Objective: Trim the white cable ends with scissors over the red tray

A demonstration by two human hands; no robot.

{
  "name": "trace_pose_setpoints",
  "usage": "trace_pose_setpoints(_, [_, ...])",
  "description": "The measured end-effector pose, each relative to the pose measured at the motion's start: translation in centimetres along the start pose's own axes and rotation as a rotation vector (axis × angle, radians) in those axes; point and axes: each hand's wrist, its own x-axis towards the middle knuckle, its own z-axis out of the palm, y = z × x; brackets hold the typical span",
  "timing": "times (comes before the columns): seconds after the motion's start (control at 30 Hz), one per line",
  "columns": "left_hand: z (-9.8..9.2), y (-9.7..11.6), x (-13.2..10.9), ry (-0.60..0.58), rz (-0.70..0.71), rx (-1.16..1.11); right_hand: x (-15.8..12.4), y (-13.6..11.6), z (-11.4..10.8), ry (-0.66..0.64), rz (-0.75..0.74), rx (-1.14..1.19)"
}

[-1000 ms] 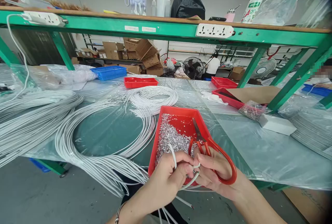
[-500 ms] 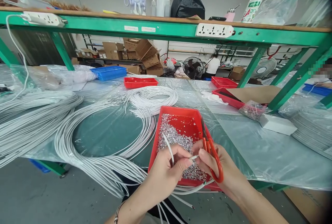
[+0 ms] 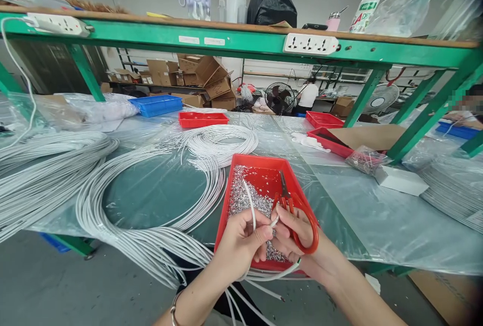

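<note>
My left hand (image 3: 245, 235) pinches a white cable (image 3: 249, 202) near its end, above a red tray (image 3: 260, 161). The fingers of my right hand (image 3: 298, 230) close around red-handled scissors (image 3: 311, 230), whose dark blades point away from me. Thumb and fingertips of that same hand also touch the cable's tip. Small silvery scraps (image 3: 245, 192) cover much of the tray's floor. More loose white cable ends (image 3: 271, 276) stick out below the tray, one showing a green core. To the left lies a large coil of white cable (image 3: 90, 200).
A second cable bundle (image 3: 45, 180) lies at far left, and a smaller coil (image 3: 226, 142) sits behind. Red (image 3: 204, 119) and blue (image 3: 156, 105) trays stand farther back. A white box (image 3: 402, 180) is at right. A green shelf beam (image 3: 241, 44) crosses above the table.
My right hand has turned, and the scissors have swung leftward and lower. The cable tip between my hands now bends upward. My left hand keeps its pinch, nearly in place.
</note>
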Motion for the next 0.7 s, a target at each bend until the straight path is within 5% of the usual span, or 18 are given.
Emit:
trace_pose_setpoints(0.23, [0.0,0.0,-0.2,0.117,-0.015,0.16,-0.7,-0.5,0.1,0.167,-0.133,-0.181])
trace_pose_setpoints(0.43, [-0.3,0.3,-0.4,-0.09,-0.166,0.055,-1.7,-1.8,0.3,0.087,-0.135,-0.353])
trace_pose_setpoints(0.57, [-0.2,0.1,-0.3,0.017,-0.018,0.132,-2.0,-2.1,0.2,0.156,-0.134,-0.487])
trace_pose_setpoints(0.7, [-0.1,-0.2,0.1,0.026,0.034,0.033,-1.4,-1.4,-0.2,0.094,-0.107,-0.298])
